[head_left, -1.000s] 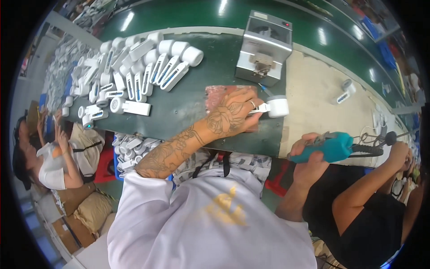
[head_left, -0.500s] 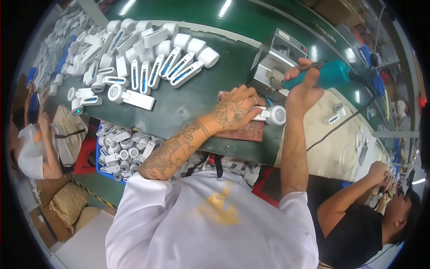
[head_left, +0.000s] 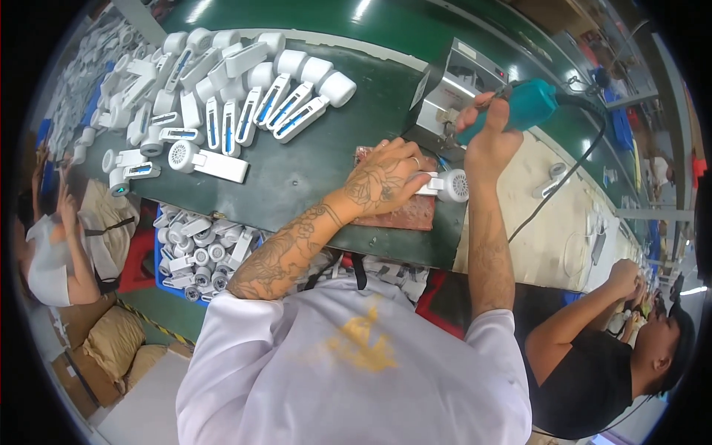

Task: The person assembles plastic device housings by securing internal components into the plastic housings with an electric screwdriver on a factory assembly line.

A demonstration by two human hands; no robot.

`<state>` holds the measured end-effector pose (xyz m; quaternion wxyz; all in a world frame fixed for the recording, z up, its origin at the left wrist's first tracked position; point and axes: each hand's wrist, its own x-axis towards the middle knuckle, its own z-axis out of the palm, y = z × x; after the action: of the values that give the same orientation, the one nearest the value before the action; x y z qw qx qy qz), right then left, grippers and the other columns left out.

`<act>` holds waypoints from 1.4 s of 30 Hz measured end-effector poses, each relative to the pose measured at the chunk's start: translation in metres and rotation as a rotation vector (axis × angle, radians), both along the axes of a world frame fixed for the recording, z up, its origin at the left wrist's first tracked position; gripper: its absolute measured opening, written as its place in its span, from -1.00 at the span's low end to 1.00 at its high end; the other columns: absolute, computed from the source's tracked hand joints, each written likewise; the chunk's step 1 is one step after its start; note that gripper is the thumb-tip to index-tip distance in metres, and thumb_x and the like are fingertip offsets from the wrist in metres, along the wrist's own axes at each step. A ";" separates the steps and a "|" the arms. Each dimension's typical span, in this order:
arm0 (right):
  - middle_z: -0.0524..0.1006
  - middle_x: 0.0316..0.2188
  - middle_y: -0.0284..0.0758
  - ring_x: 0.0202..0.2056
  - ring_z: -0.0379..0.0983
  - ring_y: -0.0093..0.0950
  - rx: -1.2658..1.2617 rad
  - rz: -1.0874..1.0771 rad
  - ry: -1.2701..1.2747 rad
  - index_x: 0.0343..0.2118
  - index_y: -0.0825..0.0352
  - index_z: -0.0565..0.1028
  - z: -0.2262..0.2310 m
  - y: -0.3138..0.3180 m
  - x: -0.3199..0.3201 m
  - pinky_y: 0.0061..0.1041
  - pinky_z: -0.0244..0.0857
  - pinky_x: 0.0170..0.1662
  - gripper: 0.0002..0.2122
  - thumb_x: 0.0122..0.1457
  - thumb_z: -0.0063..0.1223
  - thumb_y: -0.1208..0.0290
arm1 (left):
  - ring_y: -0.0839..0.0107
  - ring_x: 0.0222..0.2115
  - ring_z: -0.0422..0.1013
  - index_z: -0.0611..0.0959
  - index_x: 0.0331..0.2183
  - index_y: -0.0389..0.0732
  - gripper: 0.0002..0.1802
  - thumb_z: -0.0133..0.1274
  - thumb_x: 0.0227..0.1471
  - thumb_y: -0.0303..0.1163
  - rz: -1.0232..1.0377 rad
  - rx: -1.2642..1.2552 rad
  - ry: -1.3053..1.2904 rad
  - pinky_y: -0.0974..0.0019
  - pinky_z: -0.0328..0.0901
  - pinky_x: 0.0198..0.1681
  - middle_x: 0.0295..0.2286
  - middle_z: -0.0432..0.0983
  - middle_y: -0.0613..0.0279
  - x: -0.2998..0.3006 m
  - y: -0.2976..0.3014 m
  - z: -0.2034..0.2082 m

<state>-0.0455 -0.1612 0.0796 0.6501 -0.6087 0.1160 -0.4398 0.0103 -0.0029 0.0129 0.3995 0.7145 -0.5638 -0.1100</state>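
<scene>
Under my left hand lies a small white handheld fan, its round grille head showing to the right of my fingers. My fingers press over its body, hiding most of it, on a reddish-brown pad. My right hand is raised beyond the fan, wrapped round a teal electric screwdriver with a dark cord. The screwdriver's tip end points left, close to the front of a silver screw feeder; whether they touch I cannot tell.
Many similar white fans crowd the left of the dark green bench, several showing blue strips. A blue bin of white parts stands below. One more fan lies on the pale board. People sit at both sides.
My right hand has shifted slightly left with the screwdriver, closer to the feeder. My left hand stays on the fan. The whole view has shifted slightly.
</scene>
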 end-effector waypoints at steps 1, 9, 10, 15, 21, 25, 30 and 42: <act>0.42 -0.62 -0.36 -0.59 0.39 -0.54 0.019 -0.016 0.002 -0.30 0.45 0.44 0.000 0.006 -0.005 -0.57 0.25 -0.53 -0.54 0.22 0.17 0.02 | 0.22 -0.13 0.35 0.66 -0.17 -0.16 -0.73 0.03 0.16 -0.25 0.005 0.002 0.002 0.10 0.19 0.05 -0.27 0.43 0.20 0.000 0.001 0.001; 0.43 -0.62 -0.34 -0.59 0.39 -0.52 -0.002 0.001 0.023 -0.25 0.48 0.45 -0.007 0.022 -0.040 -0.55 0.26 -0.52 -0.50 0.22 0.14 -0.02 | 0.23 -0.13 0.35 0.66 -0.16 -0.15 -0.72 0.04 0.17 -0.24 -0.004 -0.043 0.041 0.09 0.20 0.05 -0.27 0.43 0.22 -0.002 0.000 -0.001; 0.43 -0.61 -0.34 -0.59 0.39 -0.51 0.006 0.013 0.015 -0.25 0.49 0.45 -0.009 0.023 -0.038 -0.55 0.26 -0.52 -0.50 0.23 0.13 -0.01 | 0.23 -0.13 0.35 0.66 -0.16 -0.15 -0.72 0.04 0.17 -0.24 -0.002 -0.042 0.042 0.09 0.20 0.05 -0.27 0.43 0.22 -0.002 0.000 0.000; 0.42 -0.60 -0.34 -0.58 0.39 -0.51 0.013 0.016 -0.015 -0.26 0.48 0.43 -0.015 0.022 -0.040 -0.54 0.27 -0.50 -0.54 0.26 0.11 0.04 | 0.24 -0.12 0.35 0.66 -0.15 -0.14 -0.72 0.03 0.17 -0.23 0.001 -0.031 0.042 0.09 0.20 0.06 -0.27 0.42 0.23 -0.003 0.000 -0.001; 0.41 -0.61 -0.33 -0.59 0.36 -0.52 0.028 0.046 -0.031 -0.33 0.44 0.39 -0.025 0.019 -0.036 -0.54 0.27 -0.49 -0.58 0.27 0.11 0.06 | 0.23 -0.12 0.35 0.66 -0.16 -0.12 -0.73 0.02 0.18 -0.23 0.010 0.001 0.031 0.08 0.20 0.06 -0.26 0.42 0.24 -0.004 -0.002 -0.001; 0.40 -0.60 -0.33 -0.59 0.35 -0.52 0.043 0.052 -0.018 -0.35 0.43 0.38 -0.023 0.021 -0.032 -0.52 0.28 -0.51 -0.61 0.27 0.11 0.10 | 0.23 -0.13 0.36 0.66 -0.17 -0.11 -0.74 0.01 0.17 -0.23 0.032 -0.002 -0.035 0.08 0.21 0.05 -0.27 0.42 0.24 -0.004 -0.002 -0.001; 0.35 -0.63 -0.29 -0.61 0.33 -0.44 -0.023 0.016 0.065 -0.36 0.45 0.36 -0.022 0.021 -0.032 -0.48 0.24 -0.52 -0.52 0.30 0.00 -0.03 | 0.22 -0.12 0.36 0.66 -0.18 -0.12 -0.74 0.00 0.17 -0.24 0.022 0.015 -0.018 0.08 0.20 0.04 -0.27 0.42 0.24 -0.003 -0.001 0.003; 0.42 -0.60 -0.34 -0.56 0.40 -0.49 -0.174 -0.077 -0.149 -0.31 0.46 0.43 -0.009 -0.009 0.005 -0.53 0.31 -0.46 -0.60 0.28 0.11 0.09 | 0.21 -0.14 0.37 0.67 -0.17 -0.13 -0.74 0.03 0.18 -0.25 0.023 -0.062 -0.030 0.11 0.21 0.03 -0.25 0.46 0.21 -0.004 -0.002 -0.008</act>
<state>-0.0403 -0.1706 0.0710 0.5843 -0.6235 0.0521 -0.5169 0.0065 -0.0044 0.0047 0.4145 0.7096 -0.5645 -0.0772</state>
